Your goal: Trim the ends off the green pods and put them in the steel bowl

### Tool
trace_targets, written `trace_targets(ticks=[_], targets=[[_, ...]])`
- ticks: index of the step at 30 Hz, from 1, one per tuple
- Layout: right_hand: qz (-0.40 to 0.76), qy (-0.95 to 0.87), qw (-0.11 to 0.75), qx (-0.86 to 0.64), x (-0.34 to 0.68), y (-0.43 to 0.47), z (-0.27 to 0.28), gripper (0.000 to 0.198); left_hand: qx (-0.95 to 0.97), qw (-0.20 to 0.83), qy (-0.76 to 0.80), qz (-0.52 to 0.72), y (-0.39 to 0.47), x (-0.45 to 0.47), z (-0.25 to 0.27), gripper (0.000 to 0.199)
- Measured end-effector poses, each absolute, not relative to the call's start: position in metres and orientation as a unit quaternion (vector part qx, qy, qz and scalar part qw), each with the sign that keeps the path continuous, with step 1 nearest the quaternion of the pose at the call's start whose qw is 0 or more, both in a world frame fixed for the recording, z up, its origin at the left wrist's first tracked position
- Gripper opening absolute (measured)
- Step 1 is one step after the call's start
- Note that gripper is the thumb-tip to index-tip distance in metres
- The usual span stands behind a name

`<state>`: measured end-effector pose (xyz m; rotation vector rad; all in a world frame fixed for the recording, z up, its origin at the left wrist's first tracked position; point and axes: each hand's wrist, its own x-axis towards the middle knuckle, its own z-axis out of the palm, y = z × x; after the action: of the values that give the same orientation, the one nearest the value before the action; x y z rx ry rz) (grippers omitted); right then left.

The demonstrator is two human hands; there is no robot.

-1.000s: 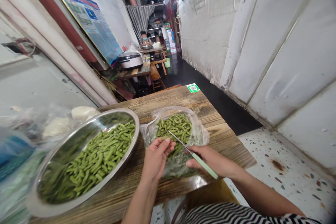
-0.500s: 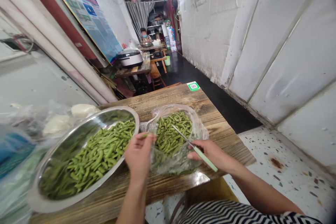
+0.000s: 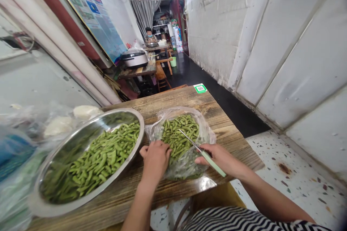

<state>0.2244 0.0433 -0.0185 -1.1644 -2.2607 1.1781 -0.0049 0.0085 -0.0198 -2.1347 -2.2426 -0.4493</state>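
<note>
My right hand (image 3: 214, 157) grips a small knife (image 3: 210, 160) with a pale green handle. Its thin blade points up and left over a clear plastic bag (image 3: 204, 126). Green soybean pods (image 3: 180, 128) fill the opened bag. My left hand (image 3: 155, 157) is at the bag's left edge, back of the hand up and fingers bent down. Its fingertips are hidden, so whatever they may hold does not show. To the left stands a wide steel basin (image 3: 141, 130), tilted in view, with a heap of green soybean pods (image 3: 105, 158) inside.
Both containers rest on a wooden table (image 3: 230, 130) with a green code sticker (image 3: 200, 88) at its far corner. Plastic bags (image 3: 58, 128) crowd the left side. Farther off, a person (image 3: 150, 38) sits behind another table with a white-and-black cooker (image 3: 134, 58).
My left hand has shifted right, from beside the basin rim to the bag's edge. The pod in its fingers earlier is no longer visible there. My right hand and the knife have barely moved.
</note>
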Motion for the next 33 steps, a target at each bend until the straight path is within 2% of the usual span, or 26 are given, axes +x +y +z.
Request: trace_targets(ticks=[4, 9, 14, 26, 33], targets=[[0.405, -0.800, 0.154, -0.415, 0.225, 0.043, -0.018, 0.040, -0.662, -0.028, -0.716, -0.217, 0.012, -0.013, -0.021, 0.011], [0.401, -0.807, 0.132, -0.414, 0.224, 0.040, -0.012, 0.036, -0.574, -0.200, -0.694, -0.386, 0.014, -0.008, -0.019, 0.022], [0.410, -0.804, 0.115, -0.414, 0.224, 0.037, -0.004, 0.037, -0.514, -0.290, -0.670, -0.450, 0.013, 0.004, -0.017, 0.026], [0.426, -0.808, 0.113, -0.390, 0.225, 0.039, -0.004, 0.042, -0.529, -0.324, -0.632, -0.464, 0.014, 0.007, -0.019, 0.026], [0.425, -0.801, 0.143, -0.397, 0.223, 0.038, -0.007, 0.041, -0.517, -0.330, -0.634, -0.471, 0.012, 0.011, -0.017, 0.026]])
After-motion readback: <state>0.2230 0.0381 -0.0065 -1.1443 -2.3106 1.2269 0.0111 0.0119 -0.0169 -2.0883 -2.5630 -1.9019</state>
